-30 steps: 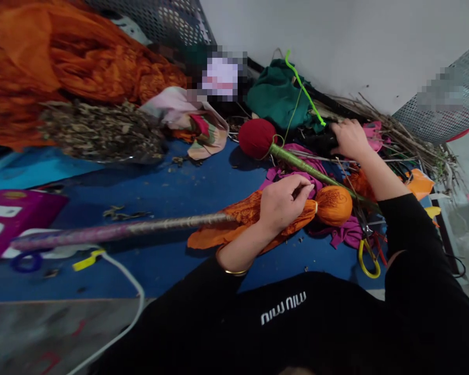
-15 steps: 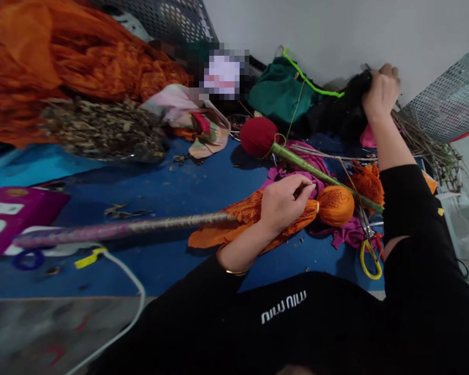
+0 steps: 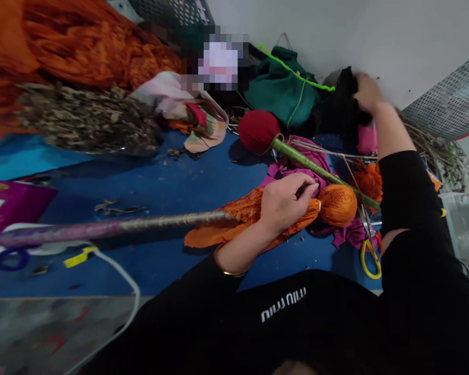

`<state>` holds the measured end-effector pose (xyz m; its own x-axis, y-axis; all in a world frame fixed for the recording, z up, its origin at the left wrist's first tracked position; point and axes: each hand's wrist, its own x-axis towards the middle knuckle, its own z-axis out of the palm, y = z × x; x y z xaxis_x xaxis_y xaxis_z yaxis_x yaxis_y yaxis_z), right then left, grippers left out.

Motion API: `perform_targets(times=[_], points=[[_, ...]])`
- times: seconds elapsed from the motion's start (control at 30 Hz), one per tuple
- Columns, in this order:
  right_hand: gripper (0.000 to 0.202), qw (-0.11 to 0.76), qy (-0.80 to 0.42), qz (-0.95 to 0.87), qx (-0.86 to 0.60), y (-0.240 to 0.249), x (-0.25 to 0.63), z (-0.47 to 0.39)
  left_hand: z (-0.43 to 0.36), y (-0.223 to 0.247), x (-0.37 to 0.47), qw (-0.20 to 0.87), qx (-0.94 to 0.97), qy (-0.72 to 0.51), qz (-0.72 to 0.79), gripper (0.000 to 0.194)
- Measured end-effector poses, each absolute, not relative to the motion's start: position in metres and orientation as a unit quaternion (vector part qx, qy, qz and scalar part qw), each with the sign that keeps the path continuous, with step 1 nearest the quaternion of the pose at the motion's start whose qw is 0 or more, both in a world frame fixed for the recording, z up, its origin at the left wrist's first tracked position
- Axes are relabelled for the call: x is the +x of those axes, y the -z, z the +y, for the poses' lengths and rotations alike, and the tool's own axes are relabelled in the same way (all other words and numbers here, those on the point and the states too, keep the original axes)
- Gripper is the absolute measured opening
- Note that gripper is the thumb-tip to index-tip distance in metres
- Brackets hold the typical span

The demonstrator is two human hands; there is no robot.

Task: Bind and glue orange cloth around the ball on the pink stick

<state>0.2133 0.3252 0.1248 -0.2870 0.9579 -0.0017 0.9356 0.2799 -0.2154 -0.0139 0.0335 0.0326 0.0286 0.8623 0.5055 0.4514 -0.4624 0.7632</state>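
Note:
My left hand (image 3: 283, 203) is closed round the orange cloth (image 3: 250, 205) gathered below a round cloth-covered head (image 3: 338, 204). A long wrapped stick (image 3: 172, 221) runs out leftward from under this cloth. A yellow tie circles the neck beneath the head. At the wall my right hand (image 3: 367, 94) is bent down at a black bag or cloth bundle (image 3: 338, 107); its fingertips are hidden. Below the right hand shows a pink item (image 3: 367, 138). Beyond my left hand lies a red ball-headed stick (image 3: 259, 130) with a green-wrapped handle (image 3: 308, 165).
Yellow-handled scissors (image 3: 371, 255) lie by my right sleeve. A pile of dried leaves (image 3: 89, 117) and heaped orange fabric (image 3: 82, 47) fill the back left. A purple device (image 3: 19, 205) and white cable (image 3: 121, 271) are at left. Twigs and a perforated basket (image 3: 449, 96) stand at right.
My right hand has shifted slightly left and down at the black bundle. The view has turned a little; my left hand keeps its hold on the orange cloth.

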Motion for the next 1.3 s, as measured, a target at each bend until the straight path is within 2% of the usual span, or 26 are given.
perform_targets(times=[0.13, 0.2, 0.27, 0.33, 0.4, 0.5, 0.57, 0.67, 0.8, 0.93, 1.03, 1.17, 1.3], points=[[0.060, 0.098, -0.084, -0.811, -0.571, -0.161, 0.243, 0.288, 0.033, -0.032, -0.014, 0.203, 0.687, -0.501, 0.485, 0.013], [0.049, 0.126, -0.066, -0.810, -0.569, -0.173, 0.257, 0.264, 0.033, -0.031, -0.014, 0.206, 0.686, -0.496, 0.491, 0.015], [0.031, 0.114, -0.075, -0.813, -0.566, -0.170, 0.265, 0.242, 0.034, -0.031, -0.014, 0.208, 0.685, -0.489, 0.498, 0.016], [0.023, 0.043, -0.109, -0.831, -0.544, -0.152, 0.266, 0.226, 0.034, -0.031, -0.014, 0.206, 0.687, -0.483, 0.502, 0.017], [0.032, -0.061, -0.101, -0.846, -0.520, -0.126, 0.264, 0.219, 0.034, -0.032, -0.014, 0.200, 0.693, -0.476, 0.503, 0.017], [0.048, -0.152, -0.002, -0.803, -0.576, -0.094, 0.270, 0.224, 0.034, -0.033, -0.015, 0.190, 0.699, -0.475, 0.500, 0.016], [0.053, -0.181, 0.077, -0.770, -0.607, -0.086, 0.282, 0.232, 0.035, -0.033, -0.015, 0.190, 0.698, -0.473, 0.503, 0.016], [0.061, -0.178, 0.141, -0.760, -0.609, -0.091, 0.305, 0.247, 0.034, -0.032, -0.016, 0.196, 0.701, -0.459, 0.509, 0.017], [0.072, -0.153, 0.146, -0.778, -0.592, -0.098, 0.325, 0.261, 0.033, -0.031, -0.016, 0.202, 0.703, -0.454, 0.508, 0.017], [0.048, -0.090, 0.091, -0.778, -0.615, -0.093, 0.333, 0.264, 0.033, -0.032, -0.016, 0.204, 0.701, -0.461, 0.504, 0.016], [0.040, -0.095, 0.059, -0.762, -0.638, -0.085, 0.333, 0.260, 0.033, -0.031, -0.015, 0.207, 0.701, -0.460, 0.505, 0.015], [0.060, -0.142, 0.056, -0.744, -0.650, -0.071, 0.319, 0.252, 0.034, -0.031, -0.015, 0.206, 0.700, -0.454, 0.511, 0.015], [0.061, -0.125, 0.035, -0.726, -0.675, -0.069, 0.306, 0.247, 0.036, -0.031, -0.014, 0.211, 0.693, -0.461, 0.512, 0.016]])
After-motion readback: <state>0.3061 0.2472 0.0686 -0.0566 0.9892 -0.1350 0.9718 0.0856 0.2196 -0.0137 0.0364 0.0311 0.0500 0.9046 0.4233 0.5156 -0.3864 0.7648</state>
